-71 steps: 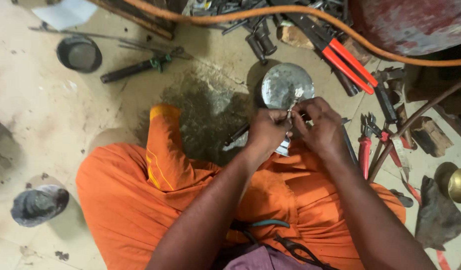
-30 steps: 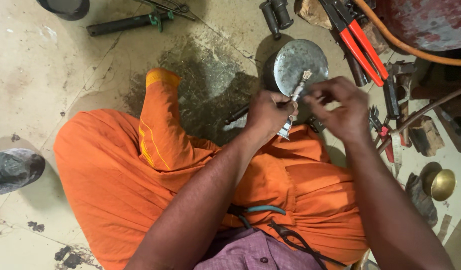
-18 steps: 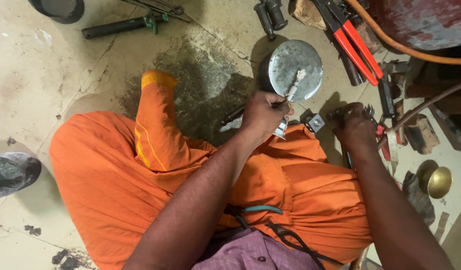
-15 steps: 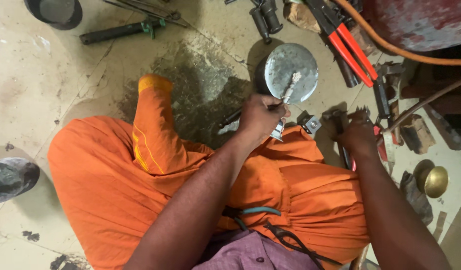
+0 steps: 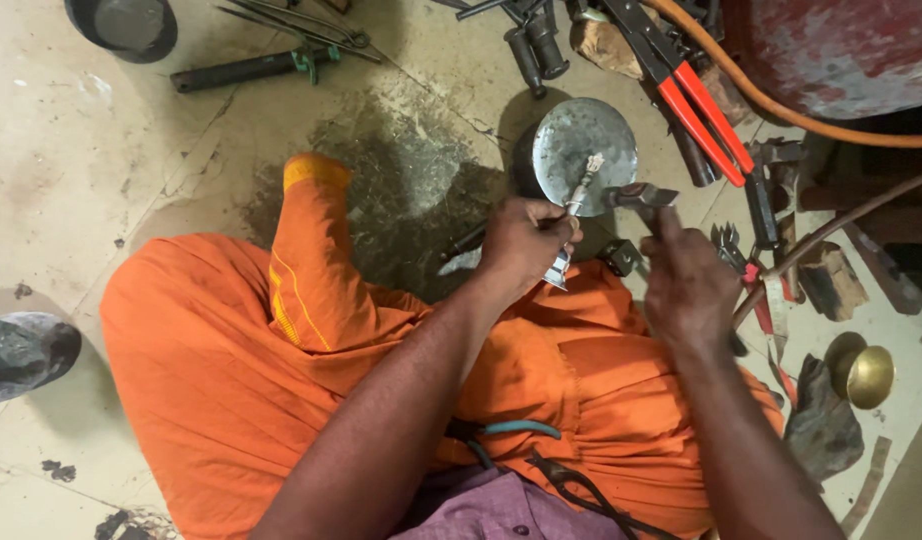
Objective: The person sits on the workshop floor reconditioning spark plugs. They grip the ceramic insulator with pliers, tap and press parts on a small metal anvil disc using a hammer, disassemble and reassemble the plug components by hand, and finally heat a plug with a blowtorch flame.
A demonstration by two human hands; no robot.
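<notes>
Now that my right hand (image 5: 689, 285) has come back from the tool pile gripping a hammer (image 5: 639, 197), my left hand (image 5: 522, 243) stays closed round the small metal piece (image 5: 578, 200) — propped on the round anvil (image 5: 585, 156) at twelve o'clock.

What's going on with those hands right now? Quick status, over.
Left hand grips a small metal rod, tip on the round steel block. Right hand holds a hammer beside it. Red-handled cutters lie nearby, clear.

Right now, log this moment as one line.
left hand: holds small metal piece on round anvil | right hand: grips hammer raised beside it | seated on floor
</notes>
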